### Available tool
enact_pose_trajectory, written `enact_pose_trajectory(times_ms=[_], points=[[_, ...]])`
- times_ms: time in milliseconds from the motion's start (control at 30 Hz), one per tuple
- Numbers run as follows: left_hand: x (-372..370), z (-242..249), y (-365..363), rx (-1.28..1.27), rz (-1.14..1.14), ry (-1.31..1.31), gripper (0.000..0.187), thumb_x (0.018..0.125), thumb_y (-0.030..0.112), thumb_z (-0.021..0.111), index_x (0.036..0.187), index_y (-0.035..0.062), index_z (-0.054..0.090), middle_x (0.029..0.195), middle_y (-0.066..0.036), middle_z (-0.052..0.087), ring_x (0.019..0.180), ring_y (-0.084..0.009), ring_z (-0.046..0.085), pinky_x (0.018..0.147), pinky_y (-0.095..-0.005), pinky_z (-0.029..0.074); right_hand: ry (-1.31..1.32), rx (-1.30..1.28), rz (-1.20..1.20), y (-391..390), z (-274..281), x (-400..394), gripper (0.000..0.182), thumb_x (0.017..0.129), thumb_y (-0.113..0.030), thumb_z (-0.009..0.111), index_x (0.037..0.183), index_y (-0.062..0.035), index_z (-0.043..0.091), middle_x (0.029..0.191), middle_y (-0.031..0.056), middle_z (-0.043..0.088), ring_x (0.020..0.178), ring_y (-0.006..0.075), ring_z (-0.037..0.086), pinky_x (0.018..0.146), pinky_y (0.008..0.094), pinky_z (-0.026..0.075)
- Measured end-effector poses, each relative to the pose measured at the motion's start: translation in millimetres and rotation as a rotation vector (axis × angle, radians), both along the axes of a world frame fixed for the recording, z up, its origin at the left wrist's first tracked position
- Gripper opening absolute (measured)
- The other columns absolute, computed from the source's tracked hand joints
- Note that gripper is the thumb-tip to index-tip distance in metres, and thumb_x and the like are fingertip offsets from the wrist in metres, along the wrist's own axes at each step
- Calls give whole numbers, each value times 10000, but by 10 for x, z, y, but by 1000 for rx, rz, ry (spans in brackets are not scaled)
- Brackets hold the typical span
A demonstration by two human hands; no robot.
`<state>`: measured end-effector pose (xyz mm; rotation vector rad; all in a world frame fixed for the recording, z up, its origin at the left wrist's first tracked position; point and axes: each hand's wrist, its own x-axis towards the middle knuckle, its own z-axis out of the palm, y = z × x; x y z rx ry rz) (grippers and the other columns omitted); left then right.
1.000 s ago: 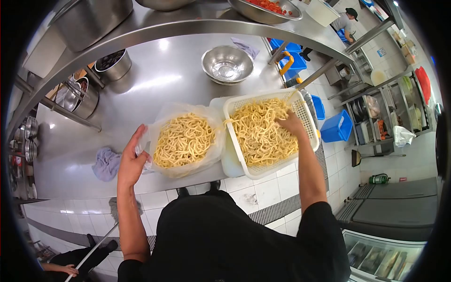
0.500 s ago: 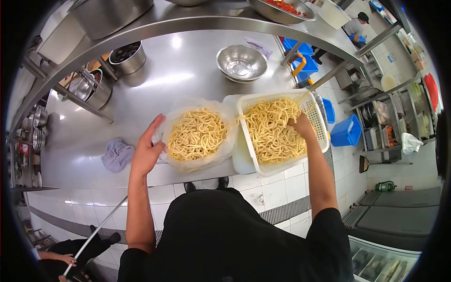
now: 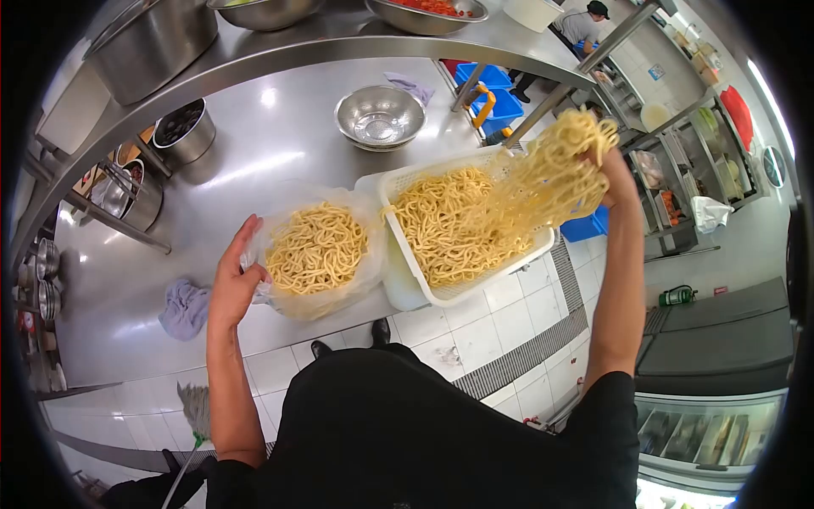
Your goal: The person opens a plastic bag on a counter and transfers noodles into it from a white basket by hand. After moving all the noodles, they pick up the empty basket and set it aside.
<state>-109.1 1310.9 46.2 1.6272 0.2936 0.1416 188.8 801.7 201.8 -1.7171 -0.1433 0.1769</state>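
Now the right hand [image 3: 612, 174], raised in the upper right of the frame, has its fingers closed around a thick bunch of pale yellow noodles [image 3: 555, 165]. The strands hang from the fist and trail down to the left, where their lower ends meet the heap of the same noodles in the white perforated plastic basket [image 3: 405, 176]. That basket sits just right of centre, tilted across the near edge of the stainless steel counter [image 3: 280, 144], with its lower right corner out over the tiled floor [image 3: 487, 327]. A white tub [image 3: 397, 284] shows under the basket's left side.

The left hand [image 3: 231, 284], at centre left, is open with its fingers stretched upward, and the palm and thumb press against the left rim of the clear plastic bag of noodles [image 3: 315, 248]. The bag lies on the counter, just beside the basket and touching its left wall, its mouth spread wide over a round mound of noodles.

A crumpled grey-blue cloth [image 3: 184, 307] lies on the counter to the left of that hand, a little apart from it. Farther back, in the upper middle, a shiny round metal bowl [image 3: 379, 116] stands alone. Blue plastic crates [image 3: 500, 97] sit on the floor beyond the counter's far right end, and another person [image 3: 583, 24] stands at the top right, well away from both hands.
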Motion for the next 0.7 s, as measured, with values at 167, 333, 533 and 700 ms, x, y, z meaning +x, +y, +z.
enact_pose_trajectory(times_ms=[167,333,533,700], points=[[10,-31,-11,17,-3,-34,840,734,-136,461,1554,26,373,1570,-155,434,1387,-212,449,903,-242,484,-157,26,113,-236,977,196,262,932,-171,670,1137,-9,649,946,62,710,779,144,714,674,299,619],[18,-71,3,99,-14,-57,841,726,-127,477,1548,23,381,1567,-148,440,1385,-215,451,931,-248,478,-344,-11,181,-195,1856,250,383,941,-248,688,1221,1,610,1011,84,710,869,162,723,742,316,633],[64,-95,-14,220,-31,-76,861,724,-95,537,1555,68,383,1557,-107,466,1312,-200,508,904,-267,504,-301,100,425,-299,2460,650,482,1036,-288,566,1412,3,486,1294,142,629,1116,230,666,903,356,607],[123,-68,-19,168,-3,-23,867,727,-78,550,1561,71,368,1552,-119,472,1266,-191,536,852,-265,511,-396,99,463,745,1890,251,437,949,-275,635,1284,-3,568,1178,128,670,1044,213,667,883,348,579]])
